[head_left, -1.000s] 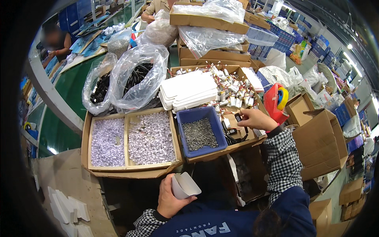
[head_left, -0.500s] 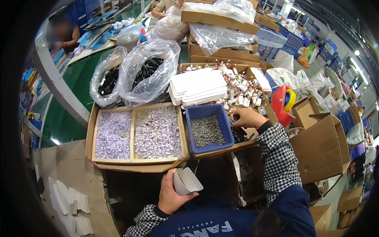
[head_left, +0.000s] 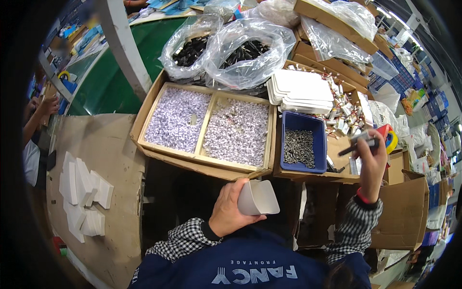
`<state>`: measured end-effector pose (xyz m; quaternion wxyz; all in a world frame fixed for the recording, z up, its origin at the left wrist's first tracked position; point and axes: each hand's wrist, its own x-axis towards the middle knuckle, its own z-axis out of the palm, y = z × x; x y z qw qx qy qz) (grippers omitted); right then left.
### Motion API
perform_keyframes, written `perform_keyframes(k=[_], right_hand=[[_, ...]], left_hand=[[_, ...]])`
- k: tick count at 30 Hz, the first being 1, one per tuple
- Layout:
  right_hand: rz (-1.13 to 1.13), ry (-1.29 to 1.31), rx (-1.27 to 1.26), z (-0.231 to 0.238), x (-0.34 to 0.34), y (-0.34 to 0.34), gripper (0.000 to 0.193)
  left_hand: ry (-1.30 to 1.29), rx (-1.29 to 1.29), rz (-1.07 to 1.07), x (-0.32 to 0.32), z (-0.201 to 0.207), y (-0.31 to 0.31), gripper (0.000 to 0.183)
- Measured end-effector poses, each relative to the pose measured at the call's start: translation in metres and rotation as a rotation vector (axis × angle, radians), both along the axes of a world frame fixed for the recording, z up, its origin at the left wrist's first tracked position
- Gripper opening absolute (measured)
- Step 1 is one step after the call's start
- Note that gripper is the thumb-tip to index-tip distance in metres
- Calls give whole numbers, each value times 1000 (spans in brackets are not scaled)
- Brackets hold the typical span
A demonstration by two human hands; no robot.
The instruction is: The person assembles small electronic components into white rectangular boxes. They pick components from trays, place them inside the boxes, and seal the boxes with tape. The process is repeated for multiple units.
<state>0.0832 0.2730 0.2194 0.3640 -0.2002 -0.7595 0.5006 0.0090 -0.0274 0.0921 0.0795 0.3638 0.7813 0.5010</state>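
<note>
My left hand [head_left: 229, 212] is closed around a white cup-shaped plastic housing [head_left: 260, 198], its open end tilted up and to the right. Raised over the cardboard box at right, my right hand [head_left: 371, 161] pinches small black plastic parts [head_left: 347, 148]; motion blurs them and their kind is unclear. Below and left of that hand lies another black piece [head_left: 340, 169] in the box. A blue plastic bin [head_left: 304, 169] beside it contains many small metal screws [head_left: 298, 147]. Behind are stacked white flat panels [head_left: 301, 90] and a heap of small silver wired parts [head_left: 347, 115].
A divided wooden tray [head_left: 206, 123] of tiny white pieces [head_left: 175, 113] stands ahead. Behind it, clear bags [head_left: 250, 67] hold black parts. White curved pieces [head_left: 82, 185] lie on cardboard at left, near a metal post [head_left: 120, 45]. Another person's hand [head_left: 49, 103] shows far left.
My right hand has come up out of the box, with black parts now showing in its fingers. My left hand still holds the housing. The view has swung left.
</note>
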Motion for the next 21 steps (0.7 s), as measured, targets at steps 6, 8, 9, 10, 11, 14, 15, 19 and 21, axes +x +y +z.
perform_keyframes(k=[6,8,9,10,11,14,15,19,21], right_hand=[[423,-145,-309,-23,7,-124,25],[422,-152,143,-33,-2,-138,26],[397,-175,253,-36,-3,-143,27],[371,-199,362,-38,-4,-148,27],[365,-170,431,-40,-5,-152,27],[423,-169,434,-40,-6,-158,25],[402,-210,406,-40,-6,-159,25],[356,-294,382,-39,-8,-162,27],[349,-339,402,-41,-10,-164,28]], left_hand=[[181,-20,114,2,0,5,98],[250,25,150,3,-2,3,98],[299,46,171,3,-3,3,97],[347,67,192,3,-5,2,97],[365,64,207,4,-6,2,96],[412,68,249,4,-9,3,95],[419,72,261,4,-9,3,93],[436,-5,309,6,-10,3,88],[422,-26,308,8,-10,2,88]])
